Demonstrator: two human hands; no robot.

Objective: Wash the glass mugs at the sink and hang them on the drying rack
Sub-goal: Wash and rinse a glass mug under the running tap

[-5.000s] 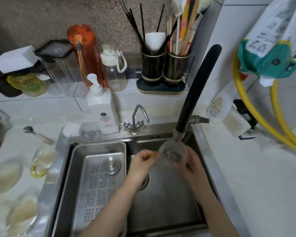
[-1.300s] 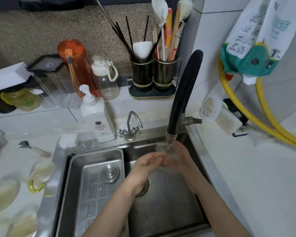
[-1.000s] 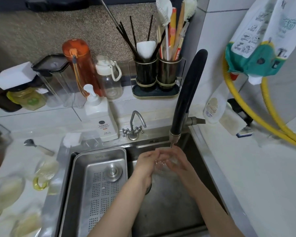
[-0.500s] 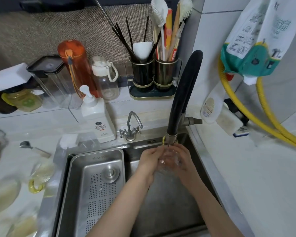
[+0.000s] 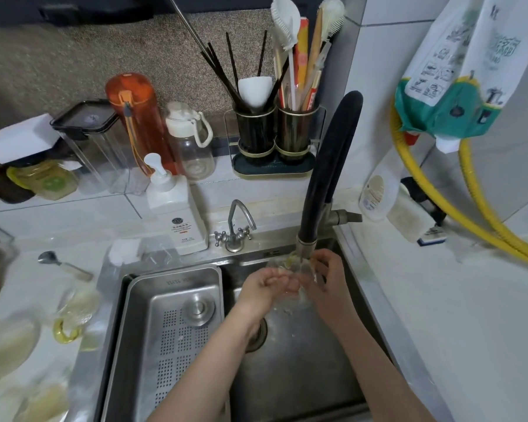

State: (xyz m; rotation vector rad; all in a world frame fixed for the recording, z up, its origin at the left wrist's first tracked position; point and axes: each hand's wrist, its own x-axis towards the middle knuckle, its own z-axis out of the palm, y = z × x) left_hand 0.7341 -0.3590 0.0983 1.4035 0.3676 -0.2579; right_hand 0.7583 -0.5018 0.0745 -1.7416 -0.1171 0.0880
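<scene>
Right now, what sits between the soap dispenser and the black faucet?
In the head view, a small chrome tap stands on the sink's back rim, between the soap dispenser and the black faucet.

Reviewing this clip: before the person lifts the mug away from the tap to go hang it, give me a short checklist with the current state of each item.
1. Both hands on the glass mug: ok; left hand and right hand grip it.
2. Mug under the black faucet spout: ok.
3. Mug fully rinsed: cannot tell; the glass is blurred.
4. Drying rack in view: not ok; none visible.
5. More mugs waiting: ok; unwashed mugs lie on the left counter.
</scene>
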